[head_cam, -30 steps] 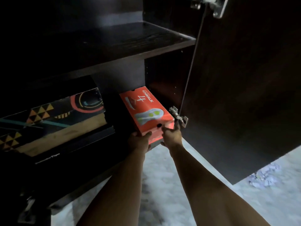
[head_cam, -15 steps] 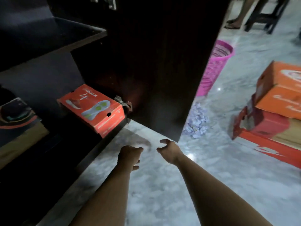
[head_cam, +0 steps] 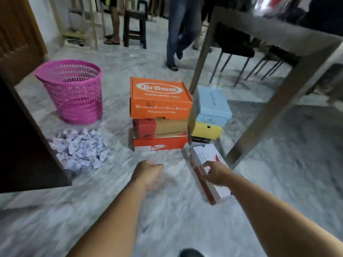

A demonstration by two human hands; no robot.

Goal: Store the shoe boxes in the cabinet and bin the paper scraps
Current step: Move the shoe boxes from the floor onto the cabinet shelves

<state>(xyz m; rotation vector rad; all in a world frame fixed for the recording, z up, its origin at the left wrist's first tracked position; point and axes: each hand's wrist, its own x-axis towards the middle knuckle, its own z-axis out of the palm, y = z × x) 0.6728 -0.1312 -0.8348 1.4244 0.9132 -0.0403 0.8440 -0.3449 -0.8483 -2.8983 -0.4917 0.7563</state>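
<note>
A white and red shoe box (head_cam: pixel 203 157) lies on the marble floor in front of me, and my right hand (head_cam: pixel 216 174) rests on its top with the fingers spread. My left hand (head_cam: pixel 148 172) hovers over the bare floor with loosely curled fingers and holds nothing. Behind them stands a stack of three: an orange shoe box (head_cam: pixel 159 98) over a red and brown box (head_cam: pixel 161 127) and an orange-red box (head_cam: pixel 159 144). To its right, pale blue boxes (head_cam: pixel 213 105) sit on a yellow box (head_cam: pixel 206 131). Torn paper scraps (head_cam: pixel 79 149) are piled beside a pink mesh bin (head_cam: pixel 74 89).
The dark cabinet door (head_cam: pixel 27 145) stands open at the left edge. A grey table (head_cam: pixel 278 32) looms at the right, its near leg (head_cam: pixel 259 127) close to the white box. People's legs (head_cam: pixel 176 34) and a dark stool (head_cam: pixel 134 28) are at the back.
I let go of the red-orange box inside the cabinet, drew both hands out and turned right. My right hand has come down onto the white and red box.
</note>
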